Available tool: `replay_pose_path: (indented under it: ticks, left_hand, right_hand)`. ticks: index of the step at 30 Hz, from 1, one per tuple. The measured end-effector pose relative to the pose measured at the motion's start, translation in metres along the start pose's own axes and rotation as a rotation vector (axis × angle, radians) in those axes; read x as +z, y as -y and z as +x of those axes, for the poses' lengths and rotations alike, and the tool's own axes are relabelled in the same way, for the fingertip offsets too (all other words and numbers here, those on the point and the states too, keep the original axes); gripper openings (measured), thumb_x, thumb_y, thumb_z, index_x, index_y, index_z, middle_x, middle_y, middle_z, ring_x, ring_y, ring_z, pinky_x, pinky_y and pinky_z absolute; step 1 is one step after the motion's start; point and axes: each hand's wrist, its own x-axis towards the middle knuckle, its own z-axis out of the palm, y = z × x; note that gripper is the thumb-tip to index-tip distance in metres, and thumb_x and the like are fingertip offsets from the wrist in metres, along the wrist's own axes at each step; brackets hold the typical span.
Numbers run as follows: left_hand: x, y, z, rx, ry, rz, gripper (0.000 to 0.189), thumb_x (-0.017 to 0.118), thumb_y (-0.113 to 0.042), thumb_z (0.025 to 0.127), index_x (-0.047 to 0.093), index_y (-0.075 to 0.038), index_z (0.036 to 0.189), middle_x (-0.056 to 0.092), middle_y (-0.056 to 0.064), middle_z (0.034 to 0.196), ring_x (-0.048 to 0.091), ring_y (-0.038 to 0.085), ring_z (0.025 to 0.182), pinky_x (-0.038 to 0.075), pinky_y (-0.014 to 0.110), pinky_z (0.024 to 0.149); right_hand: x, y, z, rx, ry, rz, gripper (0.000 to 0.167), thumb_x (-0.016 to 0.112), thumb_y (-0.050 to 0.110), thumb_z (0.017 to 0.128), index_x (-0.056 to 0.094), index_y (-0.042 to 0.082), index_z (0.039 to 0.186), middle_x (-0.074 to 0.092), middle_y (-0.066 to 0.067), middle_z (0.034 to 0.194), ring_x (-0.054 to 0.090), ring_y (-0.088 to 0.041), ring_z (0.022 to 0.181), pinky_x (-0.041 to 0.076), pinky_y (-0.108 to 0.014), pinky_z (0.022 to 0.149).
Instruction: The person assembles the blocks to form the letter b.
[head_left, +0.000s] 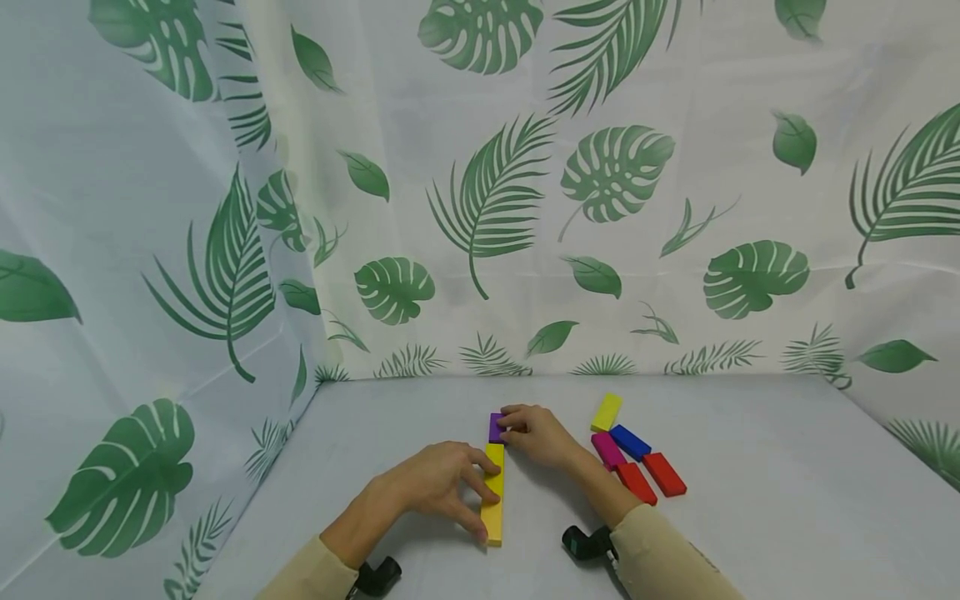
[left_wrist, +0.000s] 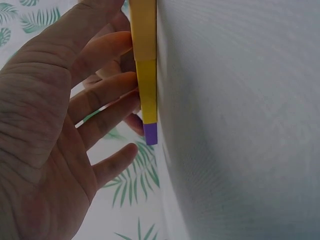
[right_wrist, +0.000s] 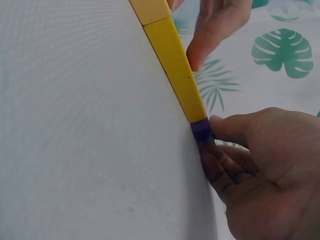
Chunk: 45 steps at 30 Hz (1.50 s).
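Observation:
Two yellow blocks stand end to end in a straight row: a bright yellow block (left_wrist: 147, 92) and, nearer the body, a paler orange-yellow block (head_left: 492, 523). At the far end of the row, a purple block (head_left: 496, 427) lines up with them. My right hand (head_left: 542, 435) pinches this purple block between thumb and fingers, seen also in the right wrist view. My left hand (head_left: 438, 479) lies along the left side of the yellow pair, its loosely spread fingertips touching them. Its thumb reaches the near end of the paler block.
To the right of my right hand lie several loose blocks: a light yellow block (head_left: 607, 412), a blue block (head_left: 630, 442), a magenta block (head_left: 608, 450) and two red blocks, one outermost (head_left: 665, 474). The white tabletop (head_left: 780, 475) meets leaf-patterned cloth walls (head_left: 495, 325).

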Motion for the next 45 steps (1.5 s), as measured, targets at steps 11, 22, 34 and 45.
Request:
replay_pose_path:
  ticks: [11, 22, 34, 45]
  left_hand:
    - [-0.0008, -0.0012, -0.0003, 0.012, -0.006, -0.006, 0.047, 0.082, -0.067, 0.076, 0.082, -0.037, 0.111, 0.068, -0.01, 0.136, 0.062, 0.011, 0.127, 0.048, 0.035, 0.113]
    - [-0.0017, -0.0018, 0.0001, 0.007, 0.003, -0.017, 0.047, 0.082, -0.067, 0.076, 0.082, -0.036, 0.111, 0.068, -0.01, 0.136, 0.062, 0.01, 0.127, 0.049, 0.034, 0.112]
    - [-0.0014, -0.0021, -0.0003, -0.001, 0.001, -0.015, 0.046, 0.082, -0.067, 0.076, 0.082, -0.036, 0.11, 0.068, -0.01, 0.136, 0.061, 0.01, 0.128, 0.049, 0.034, 0.112]
    - [-0.0016, -0.0024, 0.0002, -0.029, 0.012, -0.04, 0.044, 0.082, -0.067, 0.076, 0.083, -0.037, 0.109, 0.068, -0.011, 0.136, 0.06, 0.01, 0.129, 0.048, 0.036, 0.113]
  right_hand:
    - [0.0017, 0.0013, 0.0001, -0.002, -0.002, -0.008, 0.028, 0.068, 0.012, 0.1, 0.075, 0.001, 0.125, 0.064, -0.018, 0.143, 0.062, -0.037, 0.127, 0.056, -0.05, 0.103]
    - [0.003, 0.0033, -0.0003, 0.008, 0.0, -0.006, 0.027, 0.069, 0.01, 0.099, 0.075, 0.001, 0.124, 0.065, -0.017, 0.142, 0.063, -0.036, 0.126, 0.057, -0.049, 0.102]
    - [0.0046, 0.0026, -0.0002, -0.004, -0.001, -0.035, 0.026, 0.069, 0.009, 0.099, 0.076, 0.001, 0.123, 0.065, -0.017, 0.141, 0.063, -0.036, 0.126, 0.056, -0.049, 0.102]
    - [0.0035, 0.005, -0.0013, 0.002, 0.01, -0.023, 0.026, 0.069, 0.008, 0.099, 0.075, 0.0, 0.123, 0.063, -0.018, 0.143, 0.064, -0.036, 0.124, 0.057, -0.049, 0.102]
